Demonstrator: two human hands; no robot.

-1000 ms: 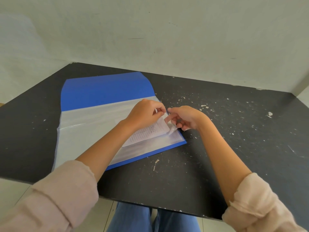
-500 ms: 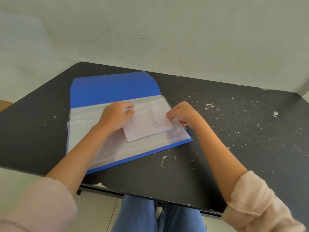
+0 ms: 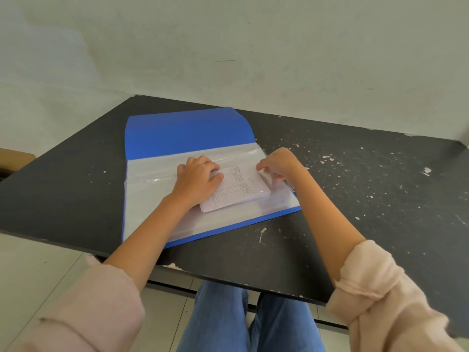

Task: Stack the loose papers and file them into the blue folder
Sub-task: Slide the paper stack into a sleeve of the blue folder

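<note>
Left arm: reached forward from the near left, forearm bare below a pushed-up pink sleeve (image 3: 88,313), crossing the near edge of the open blue folder (image 3: 187,133).
Left hand: the left hand (image 3: 196,179) lay palm down on the left end of the stack of papers (image 3: 238,191), knuckles raised and fingers bent.
Left grip: closed on the stack's left edge, with the thumb (image 3: 217,178) on the top sheet and the fingers curled over the far corner.
Right arm: came in from the near right, its cuff bunched near the elbow.
Right hand: the right hand (image 3: 279,165) sat at the stack's far right corner, wrist low over the folder's right edge.
Right grip: fingertips pinched together on a lifted edge of the clear sleeve (image 3: 152,194); whether the paper's corner was also in the pinch could not be told.
Papers: one small squared stack, printed table uppermost, lying askew on the folder's clear pages between the two hands; whether it was inside the sleeve was unclear.
Folder: spread flat on the black table (image 3: 355,199), blue cover turned back towards the wall (image 3: 253,47).
Surroundings: white chips speckled the table to the right of the folder; a cardboard box (image 3: 14,158) showed at the far left; jeans (image 3: 220,321) were below the table's near edge.
</note>
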